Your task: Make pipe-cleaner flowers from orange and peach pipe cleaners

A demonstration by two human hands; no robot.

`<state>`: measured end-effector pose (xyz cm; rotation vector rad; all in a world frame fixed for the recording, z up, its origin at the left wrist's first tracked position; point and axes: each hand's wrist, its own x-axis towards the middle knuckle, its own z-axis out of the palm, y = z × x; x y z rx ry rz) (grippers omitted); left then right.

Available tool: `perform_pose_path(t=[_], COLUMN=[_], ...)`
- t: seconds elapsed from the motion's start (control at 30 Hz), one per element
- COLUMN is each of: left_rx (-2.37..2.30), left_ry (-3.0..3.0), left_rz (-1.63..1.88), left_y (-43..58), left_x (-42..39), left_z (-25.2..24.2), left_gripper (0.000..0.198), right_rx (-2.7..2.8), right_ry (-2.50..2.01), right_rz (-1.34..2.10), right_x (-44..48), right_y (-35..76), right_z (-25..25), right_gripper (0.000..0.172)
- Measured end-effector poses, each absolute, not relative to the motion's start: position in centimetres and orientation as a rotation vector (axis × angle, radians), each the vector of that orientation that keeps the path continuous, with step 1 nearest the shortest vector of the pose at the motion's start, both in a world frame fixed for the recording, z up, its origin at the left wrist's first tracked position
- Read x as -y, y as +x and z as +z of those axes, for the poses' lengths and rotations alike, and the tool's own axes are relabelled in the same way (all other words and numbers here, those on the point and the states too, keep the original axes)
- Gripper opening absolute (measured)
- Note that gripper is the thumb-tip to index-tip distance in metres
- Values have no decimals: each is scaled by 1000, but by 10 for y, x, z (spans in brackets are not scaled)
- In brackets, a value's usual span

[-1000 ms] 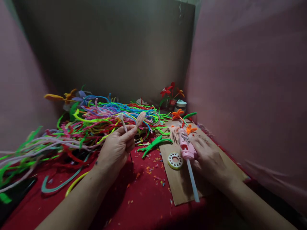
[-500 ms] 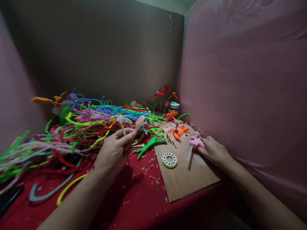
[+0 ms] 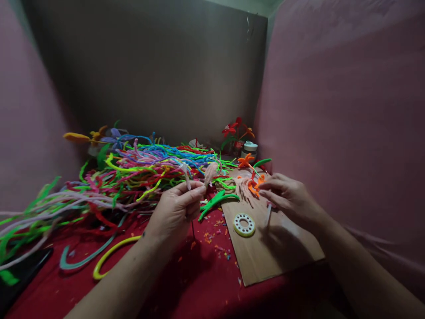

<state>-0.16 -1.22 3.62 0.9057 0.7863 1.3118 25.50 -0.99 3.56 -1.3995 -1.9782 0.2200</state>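
My left hand (image 3: 175,212) is closed in a pinch on a pale pink pipe-cleaner piece (image 3: 210,173) with two fuzzy looped ends, held upright over the red cloth (image 3: 199,274). My right hand (image 3: 288,197) hovers over the wooden board (image 3: 282,252), its fingers stretched toward an orange pipe-cleaner flower (image 3: 255,184) and some pale pink petals beside it. A white glue stick (image 3: 268,215) pokes out from under that hand. The pink glue gun itself is hidden beneath it.
A big tangled pile of coloured pipe cleaners (image 3: 139,173) fills the left and back. A green leaf piece (image 3: 215,201) and a pale ring (image 3: 244,224) lie near the board's left edge. Red flowers (image 3: 234,128) and a white jar (image 3: 250,147) stand at the back corner.
My right hand set the pink glue gun down on the board's right side, let go and moved left toward the orange flower. My left hand kept its pinch on the pink piece.
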Motion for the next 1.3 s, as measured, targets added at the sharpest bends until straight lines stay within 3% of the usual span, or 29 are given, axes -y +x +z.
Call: perform_pose_path(t=[0.13, 0.3, 0.73, 0.87, 1.3], left_rx=[-765, -741, -849, -949, -1025], left_ry=[881, 849, 1039, 1130, 1201], left_rz=[1236, 1186, 1295, 1355, 1306], left_y=[3, 3, 5, 6, 9], left_x=[19, 17, 15, 14, 15], left_z=[36, 29, 31, 32, 27], left_gripper=[18, 19, 25, 18, 24], right_rx=[1651, 1369, 1170, 1116, 1103], right_ry=[-998, -597, -535, -569, -618], right_rz=[1076, 1494, 1505, 1463, 1351], right_x=[1, -11, -16, -13, -4], right_y=[187, 150, 151, 151, 141], right_z=[39, 23, 16, 16, 16], right_gripper=[21, 8, 9, 15, 8])
